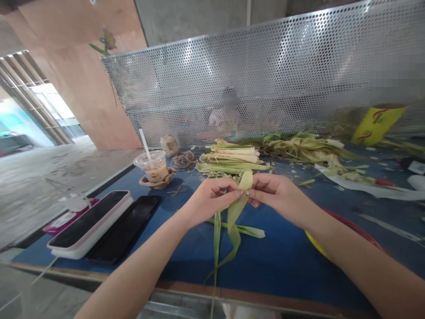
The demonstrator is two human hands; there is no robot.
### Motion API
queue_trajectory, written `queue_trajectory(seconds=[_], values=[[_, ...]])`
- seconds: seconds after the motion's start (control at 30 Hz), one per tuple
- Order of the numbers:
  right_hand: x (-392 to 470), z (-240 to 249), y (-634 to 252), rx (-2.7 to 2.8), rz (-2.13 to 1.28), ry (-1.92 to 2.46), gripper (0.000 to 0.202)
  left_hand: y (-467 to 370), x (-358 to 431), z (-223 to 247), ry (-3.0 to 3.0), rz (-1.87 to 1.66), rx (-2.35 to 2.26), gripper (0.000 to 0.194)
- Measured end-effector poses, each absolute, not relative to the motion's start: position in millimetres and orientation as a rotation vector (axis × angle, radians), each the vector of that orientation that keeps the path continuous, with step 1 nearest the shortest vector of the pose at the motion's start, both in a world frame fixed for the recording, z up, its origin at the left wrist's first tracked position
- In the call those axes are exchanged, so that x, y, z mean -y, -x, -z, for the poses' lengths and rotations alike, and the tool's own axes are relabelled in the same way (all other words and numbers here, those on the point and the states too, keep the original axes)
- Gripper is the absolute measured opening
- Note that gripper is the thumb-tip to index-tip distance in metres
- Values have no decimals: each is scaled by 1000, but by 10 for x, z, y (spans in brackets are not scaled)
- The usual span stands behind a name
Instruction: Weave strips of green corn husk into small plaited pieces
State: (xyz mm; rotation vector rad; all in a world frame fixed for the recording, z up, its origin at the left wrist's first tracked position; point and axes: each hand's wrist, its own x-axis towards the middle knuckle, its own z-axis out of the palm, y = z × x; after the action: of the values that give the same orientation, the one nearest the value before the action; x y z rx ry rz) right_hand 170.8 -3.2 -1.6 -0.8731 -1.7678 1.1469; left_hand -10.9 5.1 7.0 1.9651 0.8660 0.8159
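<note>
A pale green leaf strip (235,215) is pinched between both hands over the middle of the blue table. My left hand (215,197) holds its upper part from the left, thumb and fingers closed. My right hand (274,190) grips the same part from the right, with the two thumbs nearly touching. The strip's folded top stands up between the fingers, and its long ends hang down and curl toward the table's front edge. Under it lies another green leaf piece (254,231). Just beyond the hands is a stack of cut stalks and leaves (232,158).
On the left are a drink cup (156,168), a twine coil (184,161), a white-cased device (89,226) and a black phone (124,230). Loose husks (302,148), white paper (372,189) and a yellow tube (376,126) lie right. A perforated metal panel (265,75) stands behind.
</note>
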Motion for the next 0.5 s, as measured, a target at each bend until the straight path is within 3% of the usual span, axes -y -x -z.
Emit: queue_trajectory(seconds=[0.3,0.5], values=[[6,103,-1777,1679,-1434,630,9,38,-93,61,-1585,-786,-466,14],[33,26,-1786,1881,-1163,882,9,73,-72,-16,-2139,-818,-870,16]])
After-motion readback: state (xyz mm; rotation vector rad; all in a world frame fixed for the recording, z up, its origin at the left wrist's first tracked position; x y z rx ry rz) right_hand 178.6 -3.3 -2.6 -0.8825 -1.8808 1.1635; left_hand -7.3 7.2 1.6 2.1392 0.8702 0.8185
